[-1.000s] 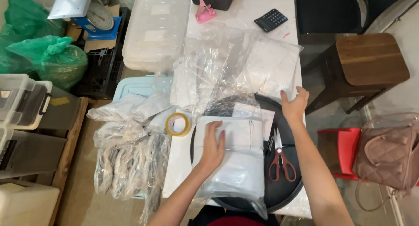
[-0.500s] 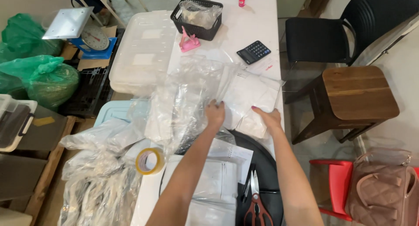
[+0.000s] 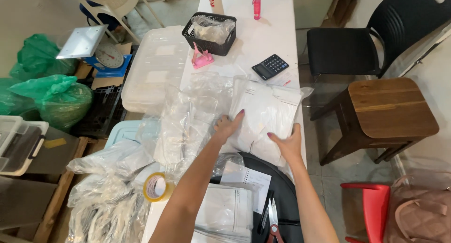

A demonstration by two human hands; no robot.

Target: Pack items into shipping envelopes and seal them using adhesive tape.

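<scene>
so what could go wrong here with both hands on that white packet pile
1. The white packets reach the table's right edge; a push from the left hand could tip some off.
2. The calculator sits just beyond the pile and could get shoved.
3. Loose clear bags beside the left hand could slide or snag.

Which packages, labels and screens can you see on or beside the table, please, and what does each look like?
White pouches: flat stack mid-table, under the left hand and right hand.
Clear bags: crinkled pile left of the pouches.
Calculator: black, small grey screen, behind the pouches.
Scale: round white dial, blue body, left of the table.
Clear bin: lidded, two white rectangular labels.
Green bags: tied, far left.
</scene>
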